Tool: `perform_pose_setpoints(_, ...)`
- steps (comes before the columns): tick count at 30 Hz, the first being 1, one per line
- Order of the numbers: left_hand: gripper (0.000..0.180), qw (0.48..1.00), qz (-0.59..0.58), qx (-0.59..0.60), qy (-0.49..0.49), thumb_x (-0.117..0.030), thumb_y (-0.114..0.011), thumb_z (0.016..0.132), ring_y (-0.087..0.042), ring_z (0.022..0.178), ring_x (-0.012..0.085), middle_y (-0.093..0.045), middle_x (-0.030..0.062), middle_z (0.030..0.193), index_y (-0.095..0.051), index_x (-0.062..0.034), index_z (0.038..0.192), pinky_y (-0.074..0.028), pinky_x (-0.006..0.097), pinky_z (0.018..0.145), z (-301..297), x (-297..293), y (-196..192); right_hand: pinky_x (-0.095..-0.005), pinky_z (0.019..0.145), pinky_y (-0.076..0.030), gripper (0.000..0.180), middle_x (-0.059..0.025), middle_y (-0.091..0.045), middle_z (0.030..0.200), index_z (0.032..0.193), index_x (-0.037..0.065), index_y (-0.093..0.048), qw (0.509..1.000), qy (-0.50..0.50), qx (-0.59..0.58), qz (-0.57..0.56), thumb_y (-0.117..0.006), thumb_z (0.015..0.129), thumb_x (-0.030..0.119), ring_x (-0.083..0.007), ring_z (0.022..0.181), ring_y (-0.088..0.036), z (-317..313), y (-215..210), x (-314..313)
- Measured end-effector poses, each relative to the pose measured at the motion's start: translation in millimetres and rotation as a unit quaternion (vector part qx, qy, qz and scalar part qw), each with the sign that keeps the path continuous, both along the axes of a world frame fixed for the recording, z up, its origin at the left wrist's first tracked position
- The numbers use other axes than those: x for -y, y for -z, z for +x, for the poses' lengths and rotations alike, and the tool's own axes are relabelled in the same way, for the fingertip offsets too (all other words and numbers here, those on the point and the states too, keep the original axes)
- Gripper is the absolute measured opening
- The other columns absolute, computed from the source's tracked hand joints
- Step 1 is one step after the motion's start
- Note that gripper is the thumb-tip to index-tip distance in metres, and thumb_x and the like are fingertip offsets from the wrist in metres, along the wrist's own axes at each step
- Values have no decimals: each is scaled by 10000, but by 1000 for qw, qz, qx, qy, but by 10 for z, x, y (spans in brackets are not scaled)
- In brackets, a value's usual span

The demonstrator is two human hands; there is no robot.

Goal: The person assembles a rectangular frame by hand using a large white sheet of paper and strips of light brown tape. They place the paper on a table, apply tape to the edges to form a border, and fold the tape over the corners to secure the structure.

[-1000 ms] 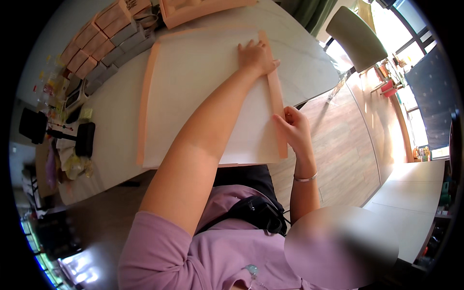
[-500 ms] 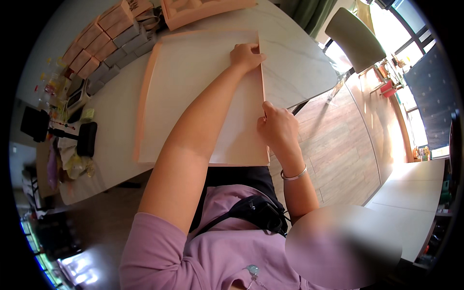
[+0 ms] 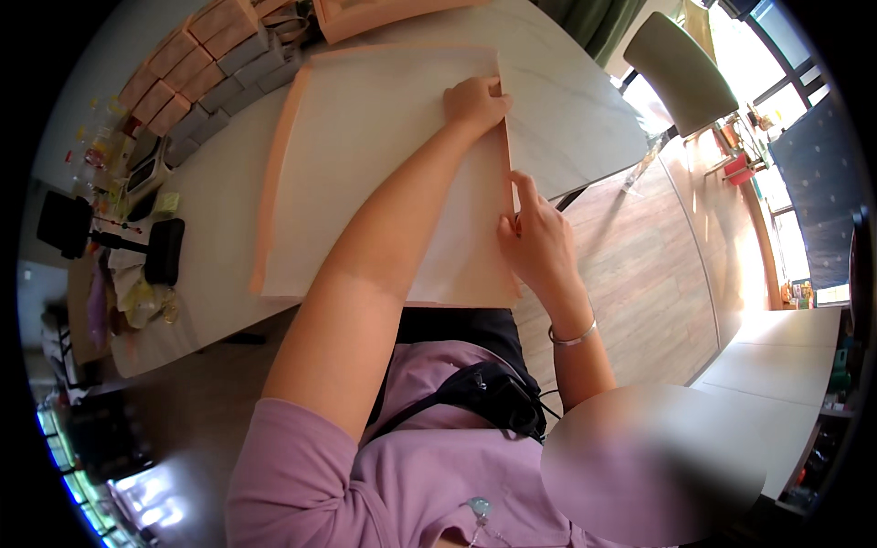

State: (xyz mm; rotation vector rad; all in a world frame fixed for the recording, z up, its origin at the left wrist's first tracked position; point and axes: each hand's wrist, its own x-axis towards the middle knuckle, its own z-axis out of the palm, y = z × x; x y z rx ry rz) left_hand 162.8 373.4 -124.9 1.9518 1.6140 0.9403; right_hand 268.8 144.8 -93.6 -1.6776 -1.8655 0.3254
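A large shallow box lid (image 3: 365,137) with a white inside and pale orange side walls lies on the marble-patterned table, its near edge close to my waist. My left hand (image 3: 477,107) reaches across it, fingers bent over the far part of the right wall. Nearer to me, my right hand (image 3: 544,239) is at the same wall, with the thumb on the inner side and the index finger stretched along the outside. Part of the lid's white inside is hidden under my left forearm.
Stacked orange and grey boxes (image 3: 206,64) stand at the back left, with another orange tray (image 3: 384,16) behind the lid. A black phone stand (image 3: 164,251) and small items line the left. Beyond the table's right edge are wooden flooring and a chair (image 3: 681,73).
The right hand has loosened from a curled grip, and its index finger now extends along the wall. The left hand keeps its place on the lid. The whole view has shifted slightly.
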Motion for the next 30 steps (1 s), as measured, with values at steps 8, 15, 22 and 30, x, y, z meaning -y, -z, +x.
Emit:
perform_pose_setpoints(8,575,997,42,-47,-44,-446,-675,775,-717,858,276,-752,55,878,-733,-268,1319,-523,411,901,36,-53,138,-329,630,-532,387,-86,-707,919,1233,115,-695,990,-68,-116,-38,-821,882,216,-189,630,-642,425,-206,-318)
perform_pose_setpoints(15,596,999,25,-45,7,-455,-676,799,-722,870,270,-757,50,882,-712,-250,1357,-482,424,923,59,219,-42,-329,565,-538,443,-92,-718,775,951,-27,-750,963,38,-262,-46,-790,865,406,-187,643,-680,561,-180,-2607)
perform_pose_setpoints(22,536,999,-10,-51,17,-474,-708,777,-697,1101,271,-664,143,1332,-764,-266,1268,-480,428,959,114,282,-170,-348,575,-538,222,-82,-710,717,773,32,-761,976,124,-122,-132,-837,737,238,-210,630,-668,586,145,-3550)
perform_pose_setpoints(30,567,1000,12,-21,-21,-550,-695,762,-480,1432,340,-413,203,1612,-773,-293,1261,-321,476,1191,140,292,-65,-347,677,-566,152,-116,-750,785,847,28,-790,935,164,-315,-17,-788,732,127,-210,719,-708,388,214,-3156)
